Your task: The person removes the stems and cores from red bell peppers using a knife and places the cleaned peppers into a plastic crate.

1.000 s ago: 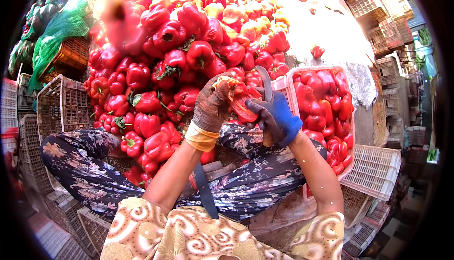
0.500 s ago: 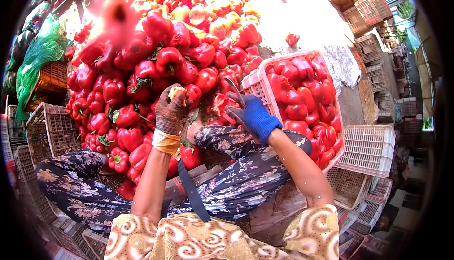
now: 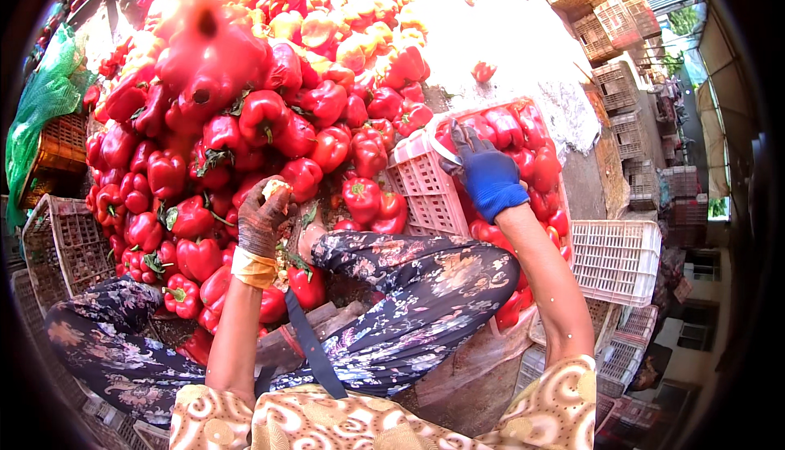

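Observation:
My left hand (image 3: 263, 219), in a dark stained glove with a yellowish band at the wrist, pinches a pale pepper core (image 3: 275, 187) beside the heap of red bell peppers (image 3: 221, 135). In its blue-cuffed glove, my right hand (image 3: 484, 164) is over the near-left part of a pink plastic crate (image 3: 425, 184) filled with red peppers (image 3: 503, 129). A thin, curved metal blade (image 3: 441, 149) sticks out to the left of the right fingers. Whether those fingers also touch a pepper is hidden by the glove.
My crossed legs in flowered trousers (image 3: 417, 286) lie just below the hands. White crates (image 3: 615, 260) stand to the right, a brown crate (image 3: 69, 241) to the left. Green netting (image 3: 45, 98) hangs at far left. A single pepper (image 3: 483, 71) lies beyond the crate.
My right hand has moved right from in front of the heap to over the crate; the cut pepper it held no longer shows there. My left hand keeps the core. The view has shifted slightly.

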{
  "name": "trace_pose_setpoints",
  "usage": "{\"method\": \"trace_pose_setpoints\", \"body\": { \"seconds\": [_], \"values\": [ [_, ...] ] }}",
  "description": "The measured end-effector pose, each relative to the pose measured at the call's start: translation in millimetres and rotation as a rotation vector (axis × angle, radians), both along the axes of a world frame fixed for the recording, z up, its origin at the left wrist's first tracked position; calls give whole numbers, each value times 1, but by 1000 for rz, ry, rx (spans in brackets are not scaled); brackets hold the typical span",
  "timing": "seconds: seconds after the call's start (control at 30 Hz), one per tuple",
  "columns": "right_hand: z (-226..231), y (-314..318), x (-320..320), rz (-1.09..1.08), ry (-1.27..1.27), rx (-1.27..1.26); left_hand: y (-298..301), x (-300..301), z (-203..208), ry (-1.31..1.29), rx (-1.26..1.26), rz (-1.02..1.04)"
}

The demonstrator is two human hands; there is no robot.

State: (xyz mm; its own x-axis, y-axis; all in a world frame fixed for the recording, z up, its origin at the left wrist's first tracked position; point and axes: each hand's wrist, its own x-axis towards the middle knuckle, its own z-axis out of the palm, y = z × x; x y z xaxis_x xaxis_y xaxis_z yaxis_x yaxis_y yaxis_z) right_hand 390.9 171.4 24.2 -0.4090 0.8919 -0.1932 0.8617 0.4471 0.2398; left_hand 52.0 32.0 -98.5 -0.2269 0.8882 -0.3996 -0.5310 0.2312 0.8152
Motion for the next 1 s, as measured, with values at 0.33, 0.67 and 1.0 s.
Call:
{"method": "trace_pose_setpoints", "body": {
  "seconds": [0.33, 0.67, 1.0],
  "values": [
    [-28, 25, 9, 9, 122, 18, -6, -2, -19, 104, -115, -28],
    [-55, 31, 17, 103, 188, 102, 0, 8, -23, -10, -100, -25],
    [19, 21, -21, -160, 604, -222, 0, -117, 44, 223, 76, 3]
  ]
}}
